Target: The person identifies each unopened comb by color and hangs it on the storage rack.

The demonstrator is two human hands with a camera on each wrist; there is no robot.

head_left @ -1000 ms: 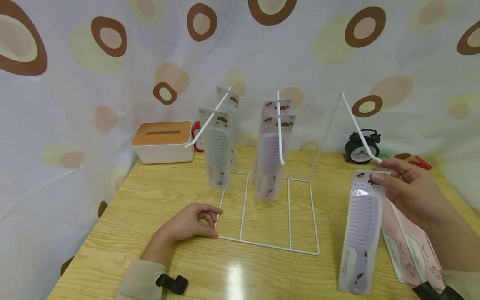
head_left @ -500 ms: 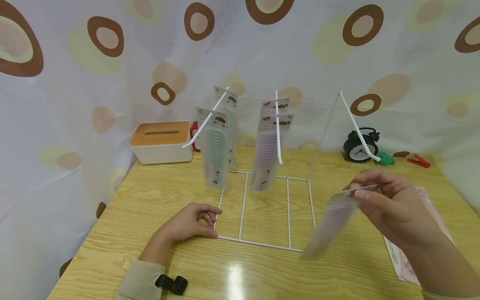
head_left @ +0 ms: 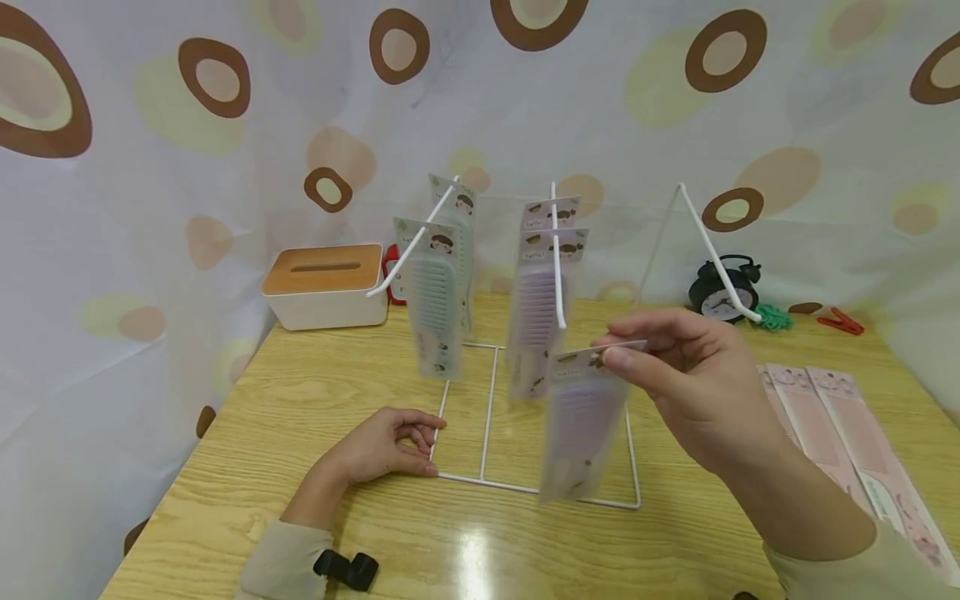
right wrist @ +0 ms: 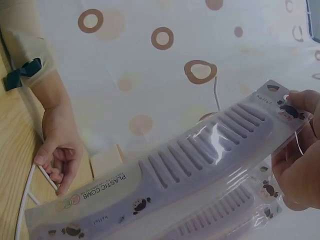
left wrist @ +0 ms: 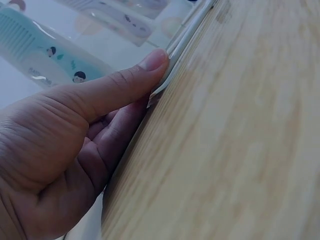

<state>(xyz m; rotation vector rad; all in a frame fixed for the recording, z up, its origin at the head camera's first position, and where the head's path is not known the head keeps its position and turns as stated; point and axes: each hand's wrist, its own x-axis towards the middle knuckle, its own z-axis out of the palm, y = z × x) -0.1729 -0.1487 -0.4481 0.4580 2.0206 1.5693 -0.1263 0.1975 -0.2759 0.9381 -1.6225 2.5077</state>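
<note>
My right hand [head_left: 675,375] pinches the top of a packaged purple comb [head_left: 581,421], which hangs just below the tip of the middle hook [head_left: 557,258] of a white wire rack [head_left: 570,496]. In the right wrist view the same comb [right wrist: 190,160] fills the frame, pinched at its header by my fingers [right wrist: 300,150]. Purple combs [head_left: 536,325] hang on the middle hook and green combs [head_left: 435,308] on the left hook. The right hook [head_left: 716,258] is bare. My left hand [head_left: 382,446] holds the rack's base wire at its front left corner, thumb [left wrist: 115,85] pressed against the wire.
Pink packaged combs [head_left: 840,433] lie flat on the wooden table [head_left: 300,392] at the right. A tissue box [head_left: 324,283] stands back left, a black alarm clock [head_left: 720,292] back right, with clips [head_left: 840,321] beside it. A patterned curtain surrounds the table.
My right hand carried the purple comb from near the right hook leftward and upward to the middle hook's tip. The left hand stayed on the rack base.
</note>
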